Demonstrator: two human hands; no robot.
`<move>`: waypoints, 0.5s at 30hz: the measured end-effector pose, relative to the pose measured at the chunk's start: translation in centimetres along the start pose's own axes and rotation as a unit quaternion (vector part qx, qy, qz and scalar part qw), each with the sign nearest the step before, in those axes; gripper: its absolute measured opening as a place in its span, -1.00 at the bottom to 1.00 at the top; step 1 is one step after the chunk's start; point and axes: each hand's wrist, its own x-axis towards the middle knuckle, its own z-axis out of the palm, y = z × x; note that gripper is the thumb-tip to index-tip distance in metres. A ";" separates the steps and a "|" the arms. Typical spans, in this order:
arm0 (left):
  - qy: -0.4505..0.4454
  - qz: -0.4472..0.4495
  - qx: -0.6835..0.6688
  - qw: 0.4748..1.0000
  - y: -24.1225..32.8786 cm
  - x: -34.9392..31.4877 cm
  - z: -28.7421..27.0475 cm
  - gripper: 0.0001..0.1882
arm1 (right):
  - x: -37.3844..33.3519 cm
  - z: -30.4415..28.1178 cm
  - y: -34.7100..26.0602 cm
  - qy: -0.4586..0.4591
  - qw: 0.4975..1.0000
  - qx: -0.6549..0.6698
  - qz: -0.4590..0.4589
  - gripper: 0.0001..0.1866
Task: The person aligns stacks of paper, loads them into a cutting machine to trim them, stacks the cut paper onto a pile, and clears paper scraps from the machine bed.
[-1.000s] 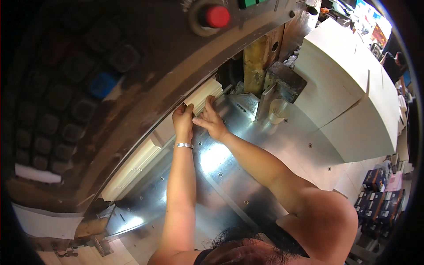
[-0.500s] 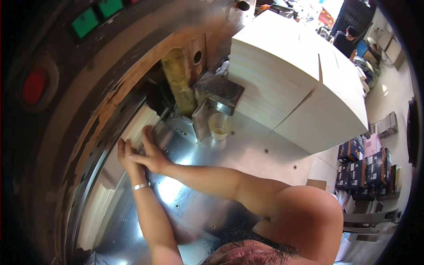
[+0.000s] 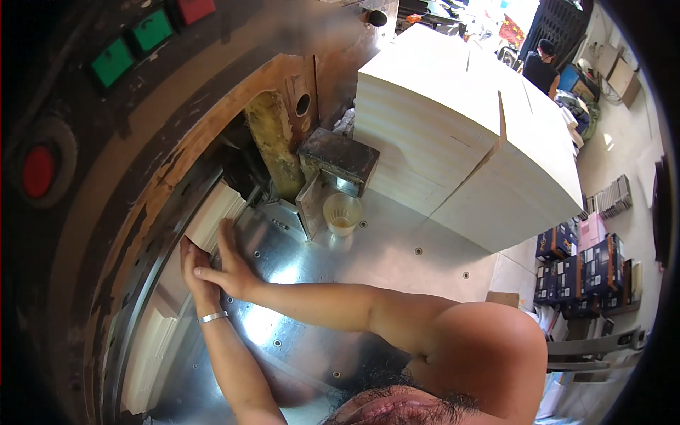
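White paper stacks (image 3: 151, 347) lie along the slot of a large brown machine at the left, on its shiny metal bed. My left hand (image 3: 197, 273), wearing a silver bracelet (image 3: 212, 316) at the wrist, lies with straight fingers against the paper's edge. Beside it and partly overlapping it, my right hand (image 3: 237, 275) is open, its thumb across the left hand and its fingers stretched toward the far paper stack (image 3: 214, 214). Neither hand grips anything that shows. The palms' contact with the paper is partly hidden.
A clear plastic cup (image 3: 343, 214) stands on the metal bed (image 3: 397, 234) near a dark metal block (image 3: 340, 157). Tall white paper piles (image 3: 453, 156) fill the far right. Green buttons (image 3: 152, 30) and a red button (image 3: 37, 171) sit on the machine. Another person (image 3: 542, 69) is far off.
The whole view has shifted slightly, so the scene sits lower and further left. Both hands stay at the paper's edge, the left fingers now closer together.
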 end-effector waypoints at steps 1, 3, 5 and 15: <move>-0.020 0.004 0.003 1.000 0.0 0.1 0.0 -0.31 | -0.2 0.3 -0.1 -0.009 1.000 -0.018 0.001 0.33; -0.032 0.005 0.007 0.999 0.0 0.0 -0.1 -0.31 | -0.3 0.4 -0.2 -0.019 0.999 -0.035 0.001 0.33; -0.033 0.002 0.007 0.999 0.1 -0.1 0.1 -0.31 | -0.1 0.1 -0.2 -0.043 0.999 0.029 0.004 0.34; -0.036 0.001 0.012 0.999 0.1 -0.4 0.4 -0.32 | 0.2 -0.6 0.0 -0.078 0.996 0.041 0.006 0.38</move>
